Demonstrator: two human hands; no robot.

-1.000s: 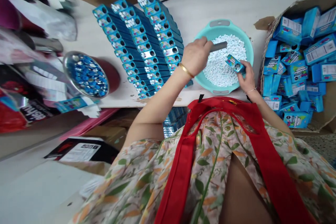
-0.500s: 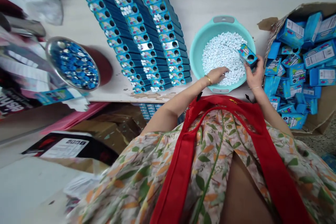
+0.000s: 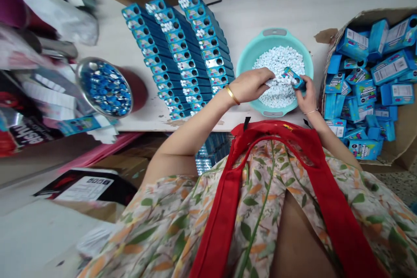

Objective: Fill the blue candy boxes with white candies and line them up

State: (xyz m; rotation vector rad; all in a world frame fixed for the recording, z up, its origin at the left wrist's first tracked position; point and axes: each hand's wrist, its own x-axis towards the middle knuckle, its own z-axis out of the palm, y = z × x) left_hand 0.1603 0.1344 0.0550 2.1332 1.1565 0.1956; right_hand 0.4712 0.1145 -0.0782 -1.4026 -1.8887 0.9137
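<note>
1. Right hand (image 3: 306, 96): grasps the blue box (image 3: 291, 74), held above the basin (image 3: 247, 54).
2. Left hand (image 3: 253, 84): fingers curled, opposite the box; its grip cannot be told.
3. White pieces (image 3: 276, 99): beneath both hands. Apparent step: filling the box.
4. Next move: probably calls for a steady box opening.

Basin (image 3: 250, 52) smooth plastic; pellets (image 3: 276, 97) matt; small box (image 3: 289, 73) glossy card; gold bracelet (image 3: 232, 95) shiny metal; apron (image 3: 215, 221) matt cloth
</note>
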